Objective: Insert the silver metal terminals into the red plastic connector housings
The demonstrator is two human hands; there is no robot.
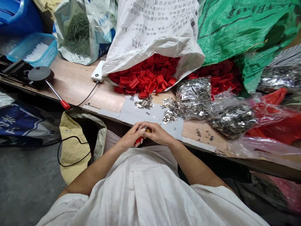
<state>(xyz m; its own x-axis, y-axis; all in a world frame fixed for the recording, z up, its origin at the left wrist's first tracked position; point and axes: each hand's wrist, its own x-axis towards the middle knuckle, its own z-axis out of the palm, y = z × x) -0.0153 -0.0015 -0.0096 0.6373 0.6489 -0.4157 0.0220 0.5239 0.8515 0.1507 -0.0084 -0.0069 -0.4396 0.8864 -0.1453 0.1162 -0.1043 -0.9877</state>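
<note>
My left hand [132,135] and my right hand [157,132] meet close to my body at the table's front edge. Between the left fingers shows a red plastic part [138,140], mostly covered by the hand. A small yellowish piece [148,130] peeks out by the curled right fingers; its kind is hidden. Just beyond the hands, small shiny metal clips [169,116] lie in loose piles on a grey sheet [131,110]. Behind them, a white woven sack [155,28] spills red plastic parts [150,78] onto the table.
Clear bags of metal pieces [195,97] and a green sack [235,28] stand to the right. On the left are a hand press with a red-tipped lever [64,104], a white power bank [97,71] with a cable, and a blue basket [50,47]. Below hangs an open yellowish sack [72,138].
</note>
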